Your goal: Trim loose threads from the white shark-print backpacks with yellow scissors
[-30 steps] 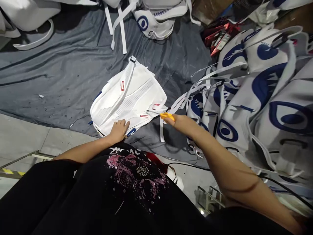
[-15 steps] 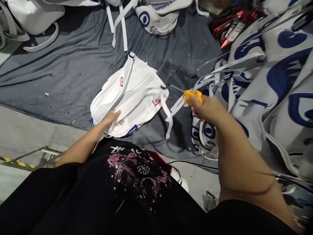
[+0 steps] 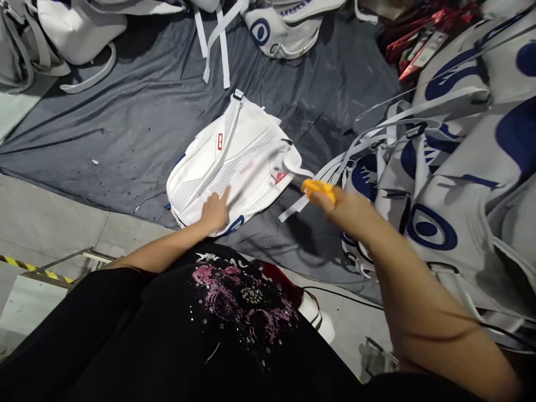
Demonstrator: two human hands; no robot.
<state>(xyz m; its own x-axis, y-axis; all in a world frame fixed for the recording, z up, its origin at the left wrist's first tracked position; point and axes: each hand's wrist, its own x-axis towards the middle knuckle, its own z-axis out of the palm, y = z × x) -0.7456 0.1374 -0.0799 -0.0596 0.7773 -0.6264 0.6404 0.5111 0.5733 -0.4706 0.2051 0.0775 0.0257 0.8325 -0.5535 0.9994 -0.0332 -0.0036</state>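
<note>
A white backpack (image 3: 234,162) with dotted mesh padding, red labels and blue trim lies slantwise on the dark sheet, its strap side up. My left hand (image 3: 215,213) rests on its near part, the index finger stretched out across the fabric and the other fingers partly hidden. To the right of the bag, my right hand (image 3: 341,207) is closed around a yellow-handled tool (image 3: 318,191). The tool's dark, thin front end is blurred and points left toward the bag's right end. A loose white strap (image 3: 299,168) lies at that end.
Several white bags with blue eye patterns (image 3: 431,229) are piled on the right. More white bags (image 3: 285,33) lie along the far side. Red shiny packaging (image 3: 422,47) sits at the back right. The grey sheet (image 3: 125,139) covers the work surface.
My left hand has shifted right over the backpack and its index finger now points out. My right hand with the tool has moved down and left, and the loose strap has swung up.
</note>
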